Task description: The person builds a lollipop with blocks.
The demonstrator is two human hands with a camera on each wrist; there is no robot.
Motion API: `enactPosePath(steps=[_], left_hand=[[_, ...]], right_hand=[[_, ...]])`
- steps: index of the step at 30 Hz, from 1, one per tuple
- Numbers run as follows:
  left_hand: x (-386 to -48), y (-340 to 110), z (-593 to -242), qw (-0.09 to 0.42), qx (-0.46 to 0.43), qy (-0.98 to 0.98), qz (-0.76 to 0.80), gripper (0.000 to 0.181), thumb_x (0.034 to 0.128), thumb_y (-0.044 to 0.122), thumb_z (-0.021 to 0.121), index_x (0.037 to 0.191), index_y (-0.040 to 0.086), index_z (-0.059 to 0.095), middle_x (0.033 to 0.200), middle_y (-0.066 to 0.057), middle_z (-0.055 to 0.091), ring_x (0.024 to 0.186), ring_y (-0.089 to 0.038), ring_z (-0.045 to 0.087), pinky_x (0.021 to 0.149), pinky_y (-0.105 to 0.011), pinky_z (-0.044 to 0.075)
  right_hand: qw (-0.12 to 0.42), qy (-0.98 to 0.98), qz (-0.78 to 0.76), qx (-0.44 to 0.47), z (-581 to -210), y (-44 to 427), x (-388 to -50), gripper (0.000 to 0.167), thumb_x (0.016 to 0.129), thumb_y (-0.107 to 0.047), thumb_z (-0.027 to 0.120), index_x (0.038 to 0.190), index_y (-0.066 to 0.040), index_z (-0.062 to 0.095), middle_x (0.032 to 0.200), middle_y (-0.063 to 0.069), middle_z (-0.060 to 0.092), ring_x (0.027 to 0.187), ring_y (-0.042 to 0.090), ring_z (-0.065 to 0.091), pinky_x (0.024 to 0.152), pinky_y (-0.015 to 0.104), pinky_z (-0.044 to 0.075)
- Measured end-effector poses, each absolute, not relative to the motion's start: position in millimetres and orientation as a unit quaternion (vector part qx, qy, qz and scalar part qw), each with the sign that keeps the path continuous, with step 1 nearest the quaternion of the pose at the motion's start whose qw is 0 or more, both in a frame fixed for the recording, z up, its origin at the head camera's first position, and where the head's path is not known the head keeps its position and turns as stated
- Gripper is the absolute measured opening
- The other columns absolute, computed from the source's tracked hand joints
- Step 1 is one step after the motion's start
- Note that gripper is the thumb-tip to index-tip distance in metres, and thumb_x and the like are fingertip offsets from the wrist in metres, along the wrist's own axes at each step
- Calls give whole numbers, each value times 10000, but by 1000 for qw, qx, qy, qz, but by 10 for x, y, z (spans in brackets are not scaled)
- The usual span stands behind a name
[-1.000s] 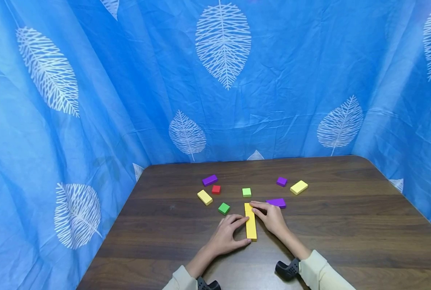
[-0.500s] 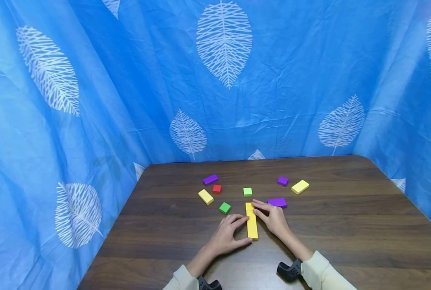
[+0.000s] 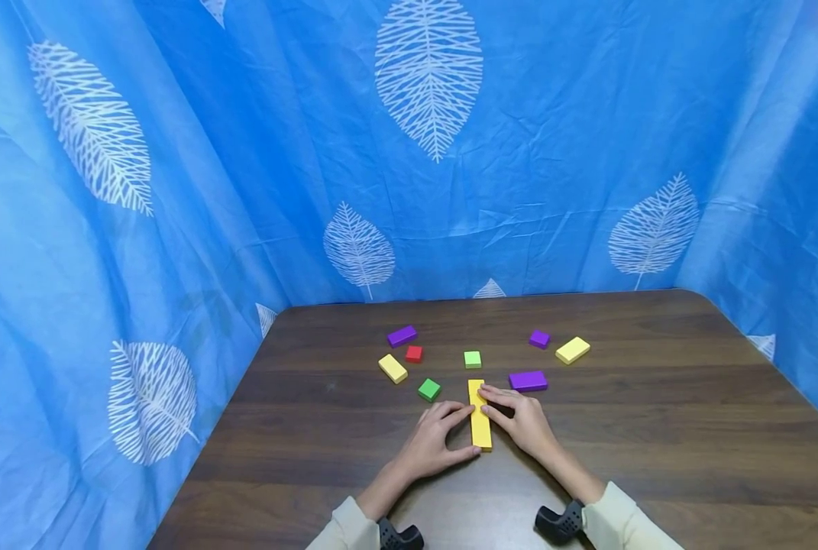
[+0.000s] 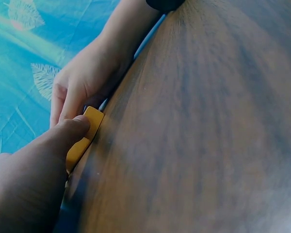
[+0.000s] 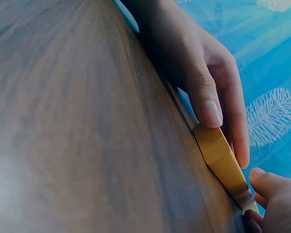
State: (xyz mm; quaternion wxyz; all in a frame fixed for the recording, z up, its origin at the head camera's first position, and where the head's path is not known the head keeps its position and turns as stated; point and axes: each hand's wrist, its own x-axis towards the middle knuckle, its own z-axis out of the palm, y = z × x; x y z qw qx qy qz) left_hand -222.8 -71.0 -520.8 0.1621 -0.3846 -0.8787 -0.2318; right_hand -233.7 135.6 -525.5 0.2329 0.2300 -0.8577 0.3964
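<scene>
A yellow strip of blocks [image 3: 480,431] lies lengthwise on the table between my hands; a seam across it shows in the right wrist view. My left hand [image 3: 428,444] holds it, thumb at the near end and index finger along the left side. From the right, my right hand [image 3: 527,424] grips its farther half between thumb and fingers. Seen from the left wrist, the left thumb covers part of the yellow strip [image 4: 93,120]. The purple block [image 3: 528,381] lies just beyond the right hand.
Farther back are a light green block [image 3: 473,360], a green block [image 3: 429,389], a red block [image 3: 414,354], pale yellow blocks [image 3: 392,368] on both sides, and more purple blocks [image 3: 402,336]. A blue leaf-patterned cloth [image 3: 278,153] hangs behind the brown table [image 3: 656,412].
My right hand has slid a little nearer along the yellow strip, uncovering the purple block behind it. The left hand keeps its hold. The whole view has shifted slightly.
</scene>
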Motion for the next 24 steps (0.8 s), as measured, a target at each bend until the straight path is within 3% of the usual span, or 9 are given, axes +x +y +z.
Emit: enactPosePath(steps=[9,24], left_hand=[[-2230,-711,-5210,167,-390,-875,-234,619,808,490,654,1288,113,553,1167,17,550,1064,-114,490,869,-291,415],[-2235,-708,-5217,165,-389,-877,-231,618,811,498,646,1288,116,554,1168,20,550,1064,-110,489,870,-288,413]], right_hand=[[222,-866,364,262,-5251,1371,-2291,317,843,-173,678,1133,-45,667,1178,66,620,1078,303,572,893,453,440],[221,-871,342,274,-5252,1400,-2296,350,810,-195,713,1127,-52,672,1178,58,621,1070,264,581,865,428,467]])
